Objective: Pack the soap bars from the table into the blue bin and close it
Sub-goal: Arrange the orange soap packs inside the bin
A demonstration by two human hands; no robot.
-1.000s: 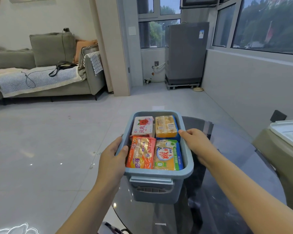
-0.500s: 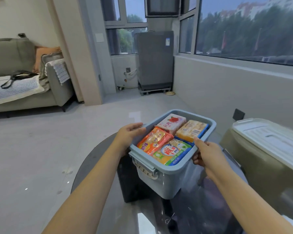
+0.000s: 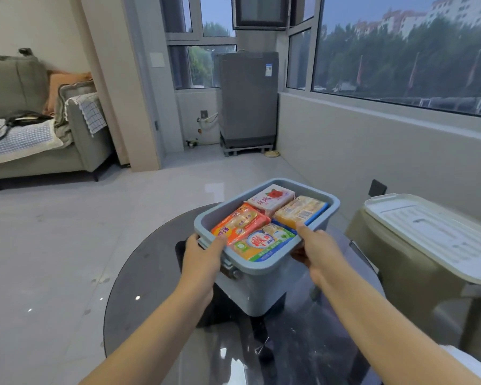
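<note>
The blue bin (image 3: 257, 286) stands on the round dark glass table (image 3: 156, 276), turned at an angle, with no lid on it. Several wrapped soap bars fill it: an orange one (image 3: 238, 223), a white one with a red rose (image 3: 271, 198), a yellow one (image 3: 300, 211) and a yellow-blue one (image 3: 264, 243). My left hand (image 3: 203, 257) grips the bin's near left rim by the latch. My right hand (image 3: 318, 250) grips the right rim, its thumb on top of the edge.
A beige storage box with a white lid (image 3: 433, 240) stands to the right of the table. A grey sofa (image 3: 39, 126) is far left, a covered appliance (image 3: 247, 98) by the window, and a low wall (image 3: 372, 151) runs along the right.
The bin has turned and shifted slightly right on the table. My left hand slid from the far left rim to the near corner by the latch. The view panned right.
</note>
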